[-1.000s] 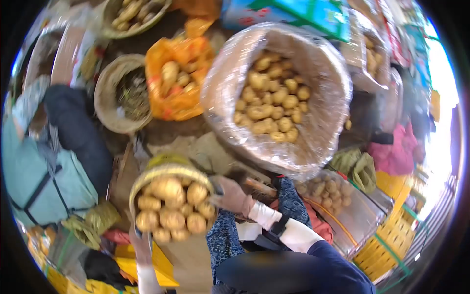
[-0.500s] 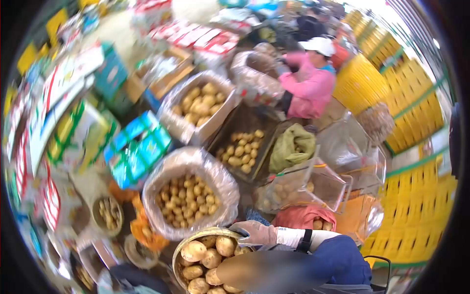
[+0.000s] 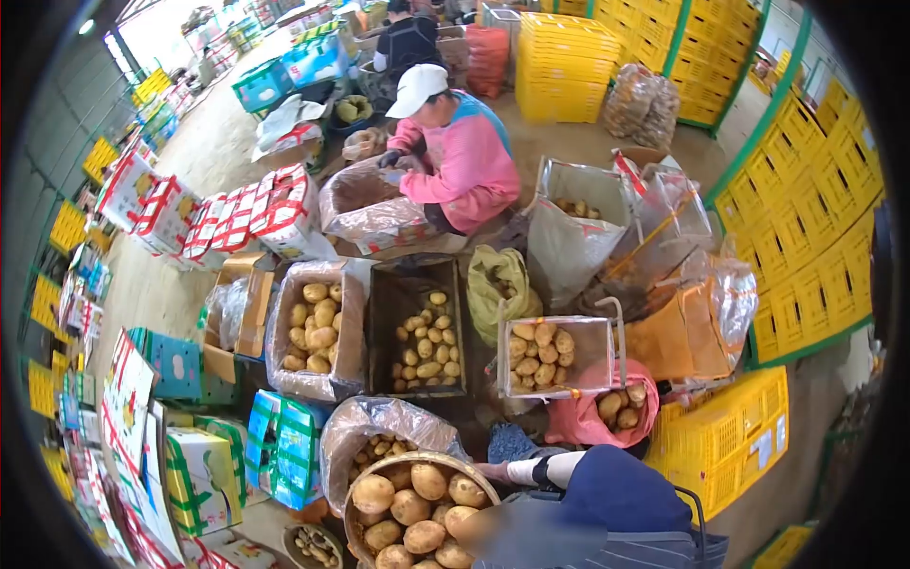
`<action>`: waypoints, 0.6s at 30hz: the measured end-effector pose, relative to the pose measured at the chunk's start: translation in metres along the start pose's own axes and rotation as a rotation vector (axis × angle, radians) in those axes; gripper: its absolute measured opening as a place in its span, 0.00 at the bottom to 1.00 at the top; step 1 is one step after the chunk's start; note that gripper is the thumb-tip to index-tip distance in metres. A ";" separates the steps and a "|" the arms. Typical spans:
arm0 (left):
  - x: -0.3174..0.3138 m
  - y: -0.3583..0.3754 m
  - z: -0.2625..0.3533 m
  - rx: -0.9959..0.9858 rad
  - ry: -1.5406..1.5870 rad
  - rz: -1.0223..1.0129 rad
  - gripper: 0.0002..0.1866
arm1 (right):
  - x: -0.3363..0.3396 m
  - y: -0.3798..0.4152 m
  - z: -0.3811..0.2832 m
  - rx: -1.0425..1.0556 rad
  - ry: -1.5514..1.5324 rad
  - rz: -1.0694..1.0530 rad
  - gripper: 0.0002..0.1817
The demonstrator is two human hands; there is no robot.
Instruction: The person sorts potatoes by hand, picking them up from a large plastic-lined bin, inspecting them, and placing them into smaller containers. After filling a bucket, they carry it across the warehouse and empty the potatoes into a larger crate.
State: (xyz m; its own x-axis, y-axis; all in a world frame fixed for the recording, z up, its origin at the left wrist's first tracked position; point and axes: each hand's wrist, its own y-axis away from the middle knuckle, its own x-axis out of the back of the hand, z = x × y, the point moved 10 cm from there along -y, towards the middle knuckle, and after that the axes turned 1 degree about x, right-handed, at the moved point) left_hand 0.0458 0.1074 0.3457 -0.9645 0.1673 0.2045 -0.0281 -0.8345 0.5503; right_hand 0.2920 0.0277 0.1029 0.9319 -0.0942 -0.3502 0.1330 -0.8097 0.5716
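Warehouse floor (image 3: 569, 156) surrounds a basket (image 3: 380, 466) of potatoes (image 3: 410, 507), likely heavy, best held by its stiff-looking rim; right hand (image 3: 493, 471) at its right edge, finger grip hidden, cannot tell.

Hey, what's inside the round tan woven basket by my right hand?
The round tan woven basket holds rounded yellowish-brown potatoes. Whatever lies beneath the top ones is covered; its lower right is blurred over and its near edge runs out of view.
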 end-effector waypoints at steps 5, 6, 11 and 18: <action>0.010 -0.006 0.018 -0.052 0.005 -0.081 0.23 | 0.000 0.011 -0.024 0.074 -0.055 0.112 0.24; 0.014 -0.006 0.023 -0.070 0.013 -0.097 0.22 | 0.002 0.014 -0.028 0.099 -0.063 0.138 0.24; 0.016 -0.008 0.058 -0.156 0.028 -0.215 0.21 | 0.013 0.034 -0.045 0.256 -0.121 0.271 0.26; -0.089 -0.042 0.175 -0.345 -0.047 -0.535 0.20 | 0.082 0.047 -0.103 0.521 -0.122 0.498 0.24</action>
State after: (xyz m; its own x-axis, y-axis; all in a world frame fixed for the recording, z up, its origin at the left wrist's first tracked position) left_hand 0.1785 0.2192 0.4460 -0.7814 0.6239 0.0133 -0.5931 -0.7491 0.2950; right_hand 0.4097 0.0412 0.1772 0.7919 -0.5621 -0.2386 -0.5028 -0.8220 0.2676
